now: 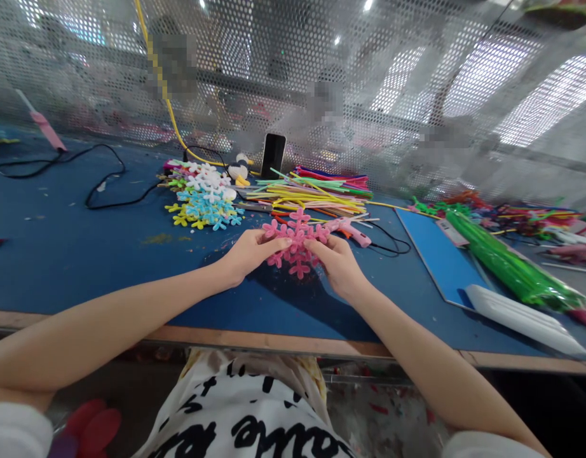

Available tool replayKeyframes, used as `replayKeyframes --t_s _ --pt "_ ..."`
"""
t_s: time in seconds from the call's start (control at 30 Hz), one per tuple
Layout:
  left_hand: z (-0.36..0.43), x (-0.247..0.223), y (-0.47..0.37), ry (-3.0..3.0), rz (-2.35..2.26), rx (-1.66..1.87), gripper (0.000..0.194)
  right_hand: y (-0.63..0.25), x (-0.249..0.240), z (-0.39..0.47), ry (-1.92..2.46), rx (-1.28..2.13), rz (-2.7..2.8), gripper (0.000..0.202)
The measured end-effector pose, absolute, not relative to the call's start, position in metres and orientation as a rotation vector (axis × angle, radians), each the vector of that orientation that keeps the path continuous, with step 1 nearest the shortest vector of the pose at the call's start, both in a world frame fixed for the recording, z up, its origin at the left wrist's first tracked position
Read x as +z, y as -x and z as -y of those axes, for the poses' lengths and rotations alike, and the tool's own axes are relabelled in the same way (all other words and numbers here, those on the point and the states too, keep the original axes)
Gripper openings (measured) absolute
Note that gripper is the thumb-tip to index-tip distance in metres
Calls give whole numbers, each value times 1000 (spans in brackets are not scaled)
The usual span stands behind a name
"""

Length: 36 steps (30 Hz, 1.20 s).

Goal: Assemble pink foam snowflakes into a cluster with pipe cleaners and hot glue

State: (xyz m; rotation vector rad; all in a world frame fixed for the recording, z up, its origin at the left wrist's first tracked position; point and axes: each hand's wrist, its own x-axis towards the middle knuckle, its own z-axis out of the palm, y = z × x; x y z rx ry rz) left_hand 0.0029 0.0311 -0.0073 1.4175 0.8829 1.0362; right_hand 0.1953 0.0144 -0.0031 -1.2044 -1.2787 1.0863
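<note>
A pink pipe-cleaner snowflake (299, 242) is held up between both hands, just above the blue table. My left hand (255, 253) pinches it from the left, thumb on the front near its centre. From the right, my right hand (339, 262) grips it the same way; the fingers behind the snowflake are hidden. Close behind my right hand lies a pink glue gun (354, 233) with a black cord. Left of the snowflake is a pile of white, blue and yellow pipe-cleaner snowflakes (208, 198). Loose straight pipe cleaners (316, 194) lie behind it, with scissors (255, 207) at their left end.
A phone (273, 156) stands upright against the perforated metal screen (293, 70). On the right are a blue board (438, 261), a bagged green bundle (507, 257) and white sticks (522, 318). Another pink glue gun (47, 130) stands far left, its black cord crossing the table.
</note>
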Motion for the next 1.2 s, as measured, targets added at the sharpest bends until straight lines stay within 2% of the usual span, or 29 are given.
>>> replayKeyframes --t_s 0.43,0.6,0.73,1.2 --pt "-32 -5 -8 -1093 -897 1012 36 -193 -4 -15 1072 1117 1252 32" --pt "-32 -2 -8 -1047 -884 981 40 -196 -7 -15 1128 1005 1364 31" --pt "-34 -5 -8 -1066 -889 971 35 -198 -9 -16 1179 910 1421 33" --pt "-33 -8 -9 -1127 -878 1023 38 -190 1 -13 1139 915 1283 62"
